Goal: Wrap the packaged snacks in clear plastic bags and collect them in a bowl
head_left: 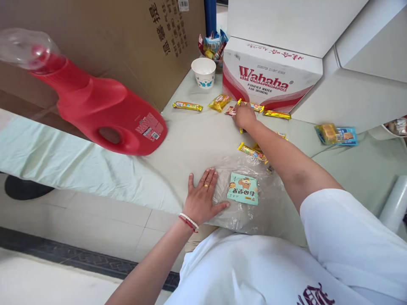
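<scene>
While the left hand [200, 202] lies flat, fingers wide (one ringed), at nine o'clock from the packet [243, 189], the right hand [244, 117] curls over snack bars [257, 107], grip hidden.

The table [190, 140] wears a pale green cover, and along its left side I see mint cloth [79, 156] lying in loose creases. A big brown carton [104, 51] stands at the table's back left, as tall as a partition from here, with a blue upright [210, 17] showing just past its far end. Smooth white panels [292, 25] rise over the table's back right. Down to the left of the table run light grey floor tiles [117, 216], their joints thin and dark, then a black patterned border [79, 256] with a whitish surface [38, 275] beyond. Soft, even light falls across the table.
</scene>
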A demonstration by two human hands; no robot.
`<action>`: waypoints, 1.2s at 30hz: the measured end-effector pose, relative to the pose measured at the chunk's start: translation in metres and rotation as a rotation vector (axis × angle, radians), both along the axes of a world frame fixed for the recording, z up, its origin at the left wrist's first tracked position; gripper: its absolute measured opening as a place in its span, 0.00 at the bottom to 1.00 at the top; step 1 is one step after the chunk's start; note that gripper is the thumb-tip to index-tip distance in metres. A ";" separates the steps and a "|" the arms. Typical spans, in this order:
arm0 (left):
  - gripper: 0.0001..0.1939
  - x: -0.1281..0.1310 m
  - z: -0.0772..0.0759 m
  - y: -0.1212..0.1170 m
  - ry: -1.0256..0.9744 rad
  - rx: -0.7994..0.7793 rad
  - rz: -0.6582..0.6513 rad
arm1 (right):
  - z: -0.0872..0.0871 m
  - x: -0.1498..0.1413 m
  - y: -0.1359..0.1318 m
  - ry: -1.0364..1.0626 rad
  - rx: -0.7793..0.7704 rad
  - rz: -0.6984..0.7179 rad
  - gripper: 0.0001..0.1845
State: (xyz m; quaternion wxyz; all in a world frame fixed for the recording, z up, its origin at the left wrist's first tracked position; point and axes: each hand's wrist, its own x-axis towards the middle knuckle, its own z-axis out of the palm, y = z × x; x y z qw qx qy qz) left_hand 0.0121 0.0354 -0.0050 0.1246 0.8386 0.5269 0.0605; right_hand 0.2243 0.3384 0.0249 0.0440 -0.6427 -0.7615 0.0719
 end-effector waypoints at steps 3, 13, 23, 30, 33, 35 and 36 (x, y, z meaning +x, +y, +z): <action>0.55 0.000 -0.001 -0.001 -0.015 0.012 0.000 | 0.015 0.006 -0.029 0.041 0.087 0.043 0.21; 0.56 -0.003 -0.003 -0.002 -0.051 0.067 -0.011 | 0.055 0.057 -0.263 0.509 0.159 0.403 0.12; 0.32 -0.013 0.004 -0.014 -0.078 0.195 0.001 | 0.016 0.065 -0.304 0.351 0.074 0.396 0.17; 0.41 -0.034 0.017 -0.005 -0.152 0.022 -0.291 | 0.024 0.085 -0.364 0.475 -0.024 0.488 0.25; 0.41 -0.043 0.019 0.002 -0.195 -0.067 -0.302 | 0.003 0.088 -0.386 0.450 -0.016 0.431 0.19; 0.31 -0.049 0.021 0.006 -0.229 -0.120 -0.290 | -0.006 0.090 -0.389 0.505 0.018 0.374 0.15; 0.23 -0.051 0.022 0.008 -0.251 -0.147 -0.282 | -0.006 0.090 -0.387 0.543 0.032 0.352 0.16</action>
